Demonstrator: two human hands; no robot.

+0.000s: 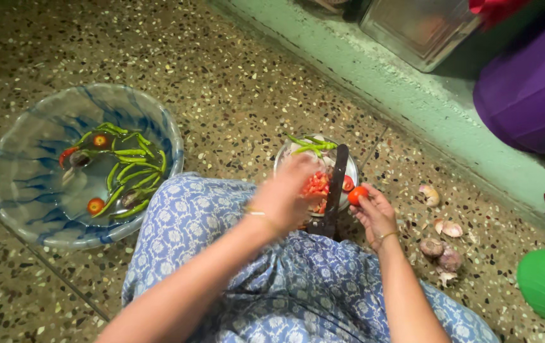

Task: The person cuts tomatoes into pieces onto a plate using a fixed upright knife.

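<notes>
Right hand (pixel 374 213) holds a tomato (pixel 357 194) at the upright blade (pixel 335 187); left hand (pixel 288 190) reaches over the plate (pixel 350 166).

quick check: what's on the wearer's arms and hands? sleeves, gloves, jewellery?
No gloves and no sleeves in view: both forearms are bare to the frame edge. The left hand has a thin gold-coloured bangle at the wrist. The right hand has a similar thin bangle. No rings can be made out; the left hand is motion-blurred.

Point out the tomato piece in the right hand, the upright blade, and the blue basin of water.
tomato piece (pixel 357 194), head view, on its red skin.
upright blade (pixel 338 184), head view, on the middle of the dark blade.
blue basin (pixel 21 159), head view, on its bare inner wall.
</notes>
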